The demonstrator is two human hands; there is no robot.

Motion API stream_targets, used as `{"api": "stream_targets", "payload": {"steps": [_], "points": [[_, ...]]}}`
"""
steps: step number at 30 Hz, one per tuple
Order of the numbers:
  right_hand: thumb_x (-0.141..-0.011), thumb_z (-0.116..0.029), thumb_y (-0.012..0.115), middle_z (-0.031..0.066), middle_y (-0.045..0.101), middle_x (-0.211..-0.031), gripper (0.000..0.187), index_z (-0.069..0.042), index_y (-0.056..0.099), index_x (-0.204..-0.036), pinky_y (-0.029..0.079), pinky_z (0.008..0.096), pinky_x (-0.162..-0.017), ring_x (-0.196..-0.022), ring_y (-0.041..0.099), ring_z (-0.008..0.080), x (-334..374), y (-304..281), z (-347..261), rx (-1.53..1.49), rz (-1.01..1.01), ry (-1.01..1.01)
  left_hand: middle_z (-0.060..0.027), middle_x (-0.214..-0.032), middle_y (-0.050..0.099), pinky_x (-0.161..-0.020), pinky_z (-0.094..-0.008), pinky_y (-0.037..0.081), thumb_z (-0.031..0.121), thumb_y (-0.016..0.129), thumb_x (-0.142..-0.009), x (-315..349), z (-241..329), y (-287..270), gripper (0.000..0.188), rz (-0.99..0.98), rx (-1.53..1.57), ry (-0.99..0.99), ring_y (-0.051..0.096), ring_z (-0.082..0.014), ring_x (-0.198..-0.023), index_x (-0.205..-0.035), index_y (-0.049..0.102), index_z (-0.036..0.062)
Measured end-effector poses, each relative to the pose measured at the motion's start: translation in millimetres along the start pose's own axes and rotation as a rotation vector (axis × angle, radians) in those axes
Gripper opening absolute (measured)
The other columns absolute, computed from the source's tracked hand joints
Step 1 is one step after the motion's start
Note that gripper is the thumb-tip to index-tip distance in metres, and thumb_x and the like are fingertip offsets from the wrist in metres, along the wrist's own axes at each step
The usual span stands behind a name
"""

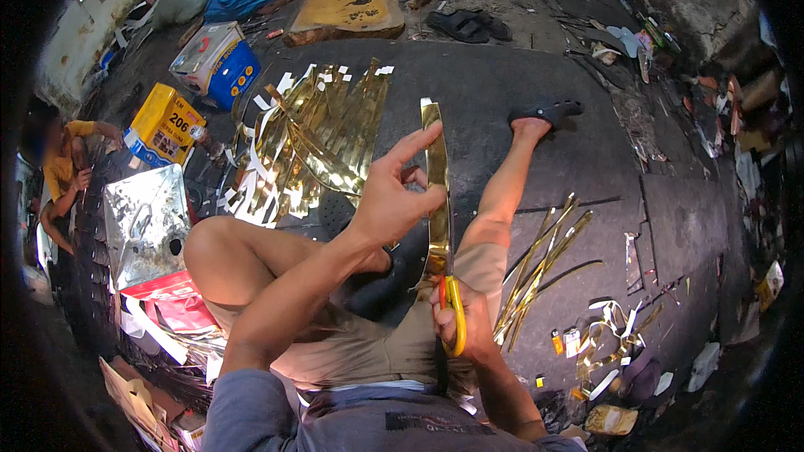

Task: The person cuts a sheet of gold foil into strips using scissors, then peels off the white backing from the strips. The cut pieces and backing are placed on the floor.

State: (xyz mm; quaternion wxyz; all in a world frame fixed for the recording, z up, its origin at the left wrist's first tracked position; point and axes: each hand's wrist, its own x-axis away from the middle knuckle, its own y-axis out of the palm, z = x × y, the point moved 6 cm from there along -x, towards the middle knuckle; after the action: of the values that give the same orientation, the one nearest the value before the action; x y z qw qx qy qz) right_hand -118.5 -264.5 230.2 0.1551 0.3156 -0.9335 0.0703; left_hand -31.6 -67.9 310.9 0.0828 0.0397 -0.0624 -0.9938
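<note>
A long gold foil strip stands upright over the person's lap, pinched near its middle by the left hand, whose other fingers are spread. Below, the right hand closes around yellow-handled scissors at the strip's lower end. Wider gold sheets lie ahead on the dark floor, and thin cut strips lie to the right.

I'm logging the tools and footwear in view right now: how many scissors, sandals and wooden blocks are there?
Scissors, orange-handled, in the right hand: 1
Sandals: 3, one on the person's foot and a dark pair lying on the floor
Wooden block, yellowish: 1
Total: 5
</note>
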Motion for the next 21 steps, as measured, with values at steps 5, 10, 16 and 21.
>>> {"api": "stream_targets", "payload": {"steps": [5, 10, 16, 21], "points": [[-0.080, -0.016, 0.068, 0.0153, 0.063, -0.083, 0.031, 0.004, 0.059, -0.101, 0.052, 0.0368, -0.074, -0.078, 0.064, 0.0232, -12, 0, -1, 0.007, 0.072, -0.150, -0.0073, -0.148, 0.046, -0.071, -0.0185, 0.047, -0.007, 0.068, -0.073, 19, 2, 13, 0.077, 0.007, 0.026, 0.043, 0.053, -0.0016, -0.080, -0.146, 0.048, 0.0068], [-0.081, -0.014, 0.068, 0.0125, 0.064, -0.083, 0.030, 0.003, 0.062, -0.105, 0.051, 0.0367, -0.073, -0.076, 0.064, 0.0239, -10, 3, 14, -0.025, 0.140, -0.031, -0.0052, -0.143, 0.051, -0.066, -0.0170, 0.045, -0.009, 0.067, -0.071, 16, -11, 14, 0.080, 0.008, 0.014, -0.058, 0.051, -0.0010, -0.076, -0.147, 0.047, 0.0077], [-0.095, -0.037, 0.061, -0.0008, 0.054, -0.069, 0.035, -0.002, 0.060, -0.100, 0.042, 0.0262, -0.052, -0.059, 0.052, 0.0094, -1, -60, 31, 0.014, 0.491, -0.218, -0.0048, -0.120, 0.066, -0.070, -0.0199, 0.049, -0.016, 0.061, -0.076, 18, -13, 15, 0.070, 0.089, 0.129, -0.178, 0.056, -0.0028, -0.077, -0.143, 0.051, 0.0022], [-0.091, -0.051, 0.063, 0.0249, 0.067, -0.077, 0.055, 0.004, 0.067, -0.097, 0.053, 0.0453, -0.071, -0.079, 0.070, 0.0324, 45, -215, 66, 0.363, 1.047, 0.304, -0.0064, -0.096, 0.068, -0.061, -0.0201, 0.044, -0.001, 0.050, -0.089, 4, -29, -27, 0.024, 0.267, 0.063, -0.188, 0.058, -0.0067, -0.073, -0.108, 0.065, 0.0038]]}}
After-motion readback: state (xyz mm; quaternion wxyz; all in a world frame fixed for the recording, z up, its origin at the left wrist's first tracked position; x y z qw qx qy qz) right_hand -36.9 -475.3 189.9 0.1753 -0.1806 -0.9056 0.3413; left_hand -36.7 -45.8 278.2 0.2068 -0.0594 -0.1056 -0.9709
